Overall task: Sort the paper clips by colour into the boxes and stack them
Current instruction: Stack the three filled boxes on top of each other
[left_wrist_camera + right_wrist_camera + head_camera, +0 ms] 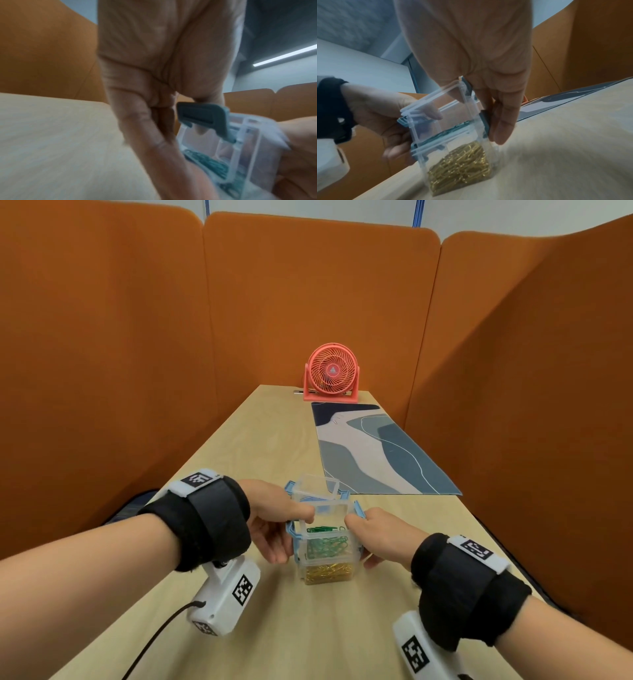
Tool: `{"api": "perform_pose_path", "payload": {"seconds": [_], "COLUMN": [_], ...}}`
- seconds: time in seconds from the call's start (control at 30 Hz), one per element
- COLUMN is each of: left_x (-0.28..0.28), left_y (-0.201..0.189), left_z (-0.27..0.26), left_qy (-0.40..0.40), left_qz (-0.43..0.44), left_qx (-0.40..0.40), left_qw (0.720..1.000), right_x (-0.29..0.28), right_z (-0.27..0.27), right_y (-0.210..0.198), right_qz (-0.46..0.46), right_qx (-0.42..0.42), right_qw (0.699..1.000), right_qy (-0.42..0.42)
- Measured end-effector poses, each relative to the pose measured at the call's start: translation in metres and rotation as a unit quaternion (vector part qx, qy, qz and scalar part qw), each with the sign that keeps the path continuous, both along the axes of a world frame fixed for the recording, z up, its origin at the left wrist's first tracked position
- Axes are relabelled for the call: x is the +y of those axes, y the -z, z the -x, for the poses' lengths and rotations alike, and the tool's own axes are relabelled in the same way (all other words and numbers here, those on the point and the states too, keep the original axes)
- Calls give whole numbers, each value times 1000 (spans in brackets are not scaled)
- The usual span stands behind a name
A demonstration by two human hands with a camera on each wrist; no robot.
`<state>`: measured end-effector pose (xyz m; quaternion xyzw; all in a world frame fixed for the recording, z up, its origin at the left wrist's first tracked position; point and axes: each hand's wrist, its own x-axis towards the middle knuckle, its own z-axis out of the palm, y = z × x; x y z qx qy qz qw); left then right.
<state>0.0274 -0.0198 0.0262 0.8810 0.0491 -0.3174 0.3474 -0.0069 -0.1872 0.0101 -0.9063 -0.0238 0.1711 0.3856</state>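
Low in the centre of the head view, two bare hands close on a stack of clear plastic boxes (pixel 323 546) standing on a pale wood-grain table (pixel 260 440). The left hand (pixel 274 522) grips the stack's left side, thumb hooked over the rim and fingers curled beneath; the right hand (pixel 383 537) clasps the opposite side, its fingers pressed together against a blue latch (pixel 485 121), as the right wrist view shows. The bottom box holds gold paper clips (pixel 329 573), the one above green paper clips (pixel 327 544); a further clear box (pixel 315 486) sits just behind. Black padded bands with white tagged modules wrap both wrists. Higher in the frame lie a blue patterned mat (pixel 376 450) and a coral desk fan (pixel 331 373), ringed by orange fabric partitions (pixel 102 354).
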Motion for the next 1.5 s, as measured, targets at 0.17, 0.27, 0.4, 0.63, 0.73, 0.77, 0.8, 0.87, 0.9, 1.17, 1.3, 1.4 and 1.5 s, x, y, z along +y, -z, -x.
{"api": "perform_pose_path", "payload": {"seconds": [0.17, 0.27, 0.4, 0.63, 0.73, 0.77, 0.8, 0.87, 0.9, 1.17, 1.3, 1.4, 1.5], "left_x": [-7, -4, 2, -8, -13, -13, -13, -10, -8, -27, -29, -29, -29], "left_y": [-1, -5, -13, 24, 37, 37, 35, 23, 13, -50, -40, -44, -48], "left_z": [-4, -6, -38, -93, -98, -97, -95, -90, -86, -18, 0, 4, 3], "left_qy": [1, 38, 10, 190, 181, 169, 153, 110, 84, 154, 167, 170, 177], "left_qz": [-7, -44, -95, -254, -264, -260, -253, -202, -160, -54, -86, -106, -129], "left_qx": [-10, 1, -143, -275, -269, -281, -287, -280, -270, -245, -259, -258, -258], "left_qw": [1000, 998, 985, 907, 908, 908, 911, 932, 946, 956, 948, 945, 941], "right_x": [-4, -8, -21, -34, -37, -38, -39, -41, -41, -41, -40, -39, -38], "right_z": [-8, -12, -18, -26, -25, -25, -24, -24, -24, -20, -16, -14, -14], "right_y": [5, 9, 12, 22, 26, 26, 27, 26, 25, 17, 13, 12, 10], "right_qz": [4, 5, -28, -116, -135, -140, -142, -144, -145, -162, -156, -147, -142], "right_qx": [-12, -16, -27, -8, -6, -7, -9, -12, -12, -22, -25, -28, -33], "right_qw": [1000, 1000, 999, 989, 987, 986, 986, 985, 985, 979, 980, 982, 983], "right_qy": [-3, -4, 34, 94, 89, 88, 90, 94, 97, 119, 117, 113, 115]}}
